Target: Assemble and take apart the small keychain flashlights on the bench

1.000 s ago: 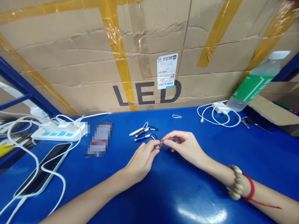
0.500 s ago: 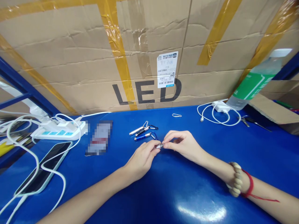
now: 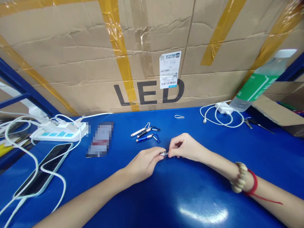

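Observation:
My left hand [image 3: 144, 163] and my right hand [image 3: 186, 147] meet at the middle of the blue table [image 3: 213, 152], both pinching a small silver keychain flashlight [image 3: 163, 154] between their fingertips. Most of it is hidden by my fingers. Just beyond my hands lie three more keychain flashlights [image 3: 145, 133] with clips, silver, dark and blue. A loose metal clip [image 3: 179, 117] lies farther back. My right wrist wears a bead bracelet and a red cord.
A large cardboard box marked LED [image 3: 152, 57] walls the back. At left are a white power strip [image 3: 58, 131], a phone [image 3: 42, 174] on a white cable and a blurred card [image 3: 99, 140]. At right are a white charger cable [image 3: 222, 115], a plastic bottle [image 3: 257, 84] and scissors [image 3: 257, 125].
Both hands have slid slightly toward me and lower on the table, still pinching the small flashlight. My right fingers have curled tighter around its end.

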`<state>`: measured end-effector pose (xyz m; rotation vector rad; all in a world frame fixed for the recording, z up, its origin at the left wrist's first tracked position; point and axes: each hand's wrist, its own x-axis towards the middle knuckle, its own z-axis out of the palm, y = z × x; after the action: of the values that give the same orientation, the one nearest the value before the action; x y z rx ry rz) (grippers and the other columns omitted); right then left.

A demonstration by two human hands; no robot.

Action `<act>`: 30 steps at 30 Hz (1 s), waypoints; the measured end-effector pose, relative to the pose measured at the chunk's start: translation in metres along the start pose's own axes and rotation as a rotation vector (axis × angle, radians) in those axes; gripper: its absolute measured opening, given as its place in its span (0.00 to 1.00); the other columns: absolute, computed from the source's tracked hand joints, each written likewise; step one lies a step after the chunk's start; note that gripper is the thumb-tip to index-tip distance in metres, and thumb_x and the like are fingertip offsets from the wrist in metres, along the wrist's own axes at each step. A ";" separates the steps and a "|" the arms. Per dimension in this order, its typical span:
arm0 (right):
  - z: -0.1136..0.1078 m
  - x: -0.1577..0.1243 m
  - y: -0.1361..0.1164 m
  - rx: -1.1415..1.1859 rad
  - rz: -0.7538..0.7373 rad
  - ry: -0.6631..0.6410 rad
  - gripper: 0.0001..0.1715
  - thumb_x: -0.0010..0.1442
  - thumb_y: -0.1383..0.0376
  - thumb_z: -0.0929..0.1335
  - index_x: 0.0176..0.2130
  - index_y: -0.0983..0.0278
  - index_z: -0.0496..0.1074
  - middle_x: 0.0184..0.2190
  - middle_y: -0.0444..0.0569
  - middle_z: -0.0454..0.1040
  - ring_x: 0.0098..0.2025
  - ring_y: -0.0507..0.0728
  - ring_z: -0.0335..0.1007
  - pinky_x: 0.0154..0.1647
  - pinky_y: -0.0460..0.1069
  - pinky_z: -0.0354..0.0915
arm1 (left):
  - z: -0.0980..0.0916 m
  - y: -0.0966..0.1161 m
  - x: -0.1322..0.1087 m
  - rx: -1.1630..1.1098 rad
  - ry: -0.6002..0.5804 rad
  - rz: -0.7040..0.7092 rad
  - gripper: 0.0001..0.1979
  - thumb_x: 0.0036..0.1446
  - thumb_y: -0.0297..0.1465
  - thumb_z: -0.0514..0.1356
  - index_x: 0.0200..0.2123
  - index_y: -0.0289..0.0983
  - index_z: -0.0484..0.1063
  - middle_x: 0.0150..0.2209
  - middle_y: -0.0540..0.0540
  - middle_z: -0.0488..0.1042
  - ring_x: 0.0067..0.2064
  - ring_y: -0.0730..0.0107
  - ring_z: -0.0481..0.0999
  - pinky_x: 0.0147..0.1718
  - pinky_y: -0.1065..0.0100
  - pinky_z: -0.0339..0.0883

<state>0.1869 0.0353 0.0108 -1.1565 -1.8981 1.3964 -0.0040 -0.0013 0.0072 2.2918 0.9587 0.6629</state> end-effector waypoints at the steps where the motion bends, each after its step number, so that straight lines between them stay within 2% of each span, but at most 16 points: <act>1: 0.000 0.000 0.000 -0.034 -0.022 -0.004 0.13 0.41 0.60 0.73 0.18 0.68 0.72 0.13 0.41 0.66 0.15 0.45 0.58 0.16 0.41 0.55 | 0.000 0.000 0.000 0.015 -0.001 0.009 0.12 0.61 0.27 0.46 0.40 0.35 0.68 0.38 0.46 0.74 0.39 0.72 0.72 0.40 0.74 0.64; 8: 0.000 -0.002 0.000 -0.139 -0.089 -0.043 0.15 0.43 0.58 0.73 0.19 0.67 0.73 0.15 0.42 0.68 0.15 0.45 0.60 0.16 0.40 0.55 | 0.001 -0.002 -0.001 0.169 0.002 0.051 0.12 0.61 0.28 0.46 0.39 0.36 0.69 0.35 0.47 0.75 0.33 0.72 0.73 0.33 0.73 0.65; 12: 0.000 -0.003 0.003 -0.124 -0.139 -0.082 0.13 0.49 0.59 0.70 0.23 0.67 0.74 0.17 0.42 0.68 0.15 0.45 0.61 0.15 0.41 0.57 | 0.000 -0.001 -0.001 0.190 0.017 0.065 0.12 0.62 0.28 0.46 0.39 0.36 0.69 0.34 0.48 0.75 0.33 0.73 0.73 0.33 0.74 0.65; 15: -0.004 -0.004 0.002 -0.205 -0.317 -0.169 0.13 0.55 0.60 0.67 0.27 0.66 0.76 0.21 0.43 0.70 0.18 0.46 0.63 0.19 0.41 0.59 | 0.001 -0.002 -0.001 0.231 0.015 0.088 0.12 0.62 0.28 0.46 0.39 0.37 0.69 0.34 0.48 0.75 0.33 0.73 0.73 0.33 0.75 0.64; 17: -0.006 -0.005 0.001 -0.316 -0.459 -0.239 0.14 0.59 0.61 0.65 0.29 0.65 0.76 0.23 0.45 0.72 0.23 0.47 0.66 0.26 0.41 0.61 | 0.002 -0.003 -0.002 0.295 0.001 0.107 0.12 0.62 0.29 0.46 0.39 0.38 0.69 0.32 0.49 0.74 0.32 0.72 0.73 0.31 0.74 0.64; 19: -0.007 -0.006 -0.001 -0.413 -0.531 -0.283 0.14 0.60 0.63 0.63 0.30 0.65 0.76 0.25 0.46 0.74 0.28 0.49 0.68 0.31 0.42 0.61 | 0.003 -0.006 -0.003 0.356 -0.017 0.121 0.13 0.62 0.29 0.46 0.37 0.38 0.70 0.30 0.49 0.73 0.31 0.72 0.72 0.30 0.74 0.63; 23: -0.005 -0.009 -0.001 -0.481 -0.531 -0.276 0.13 0.61 0.64 0.63 0.32 0.65 0.75 0.27 0.46 0.75 0.30 0.49 0.69 0.34 0.43 0.60 | 0.004 -0.008 -0.004 0.393 -0.020 0.131 0.14 0.63 0.30 0.45 0.36 0.38 0.70 0.29 0.49 0.73 0.31 0.72 0.72 0.29 0.73 0.62; 30: 0.001 -0.010 -0.001 -0.468 -0.476 -0.227 0.14 0.61 0.65 0.62 0.29 0.67 0.74 0.26 0.47 0.75 0.28 0.49 0.68 0.33 0.44 0.59 | 0.003 -0.007 -0.002 0.378 0.008 0.102 0.15 0.63 0.30 0.45 0.36 0.37 0.71 0.28 0.49 0.73 0.30 0.72 0.71 0.29 0.73 0.62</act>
<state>0.1910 0.0265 0.0122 -0.6711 -2.5418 0.8742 -0.0067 -0.0001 -0.0001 2.6848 1.0493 0.5703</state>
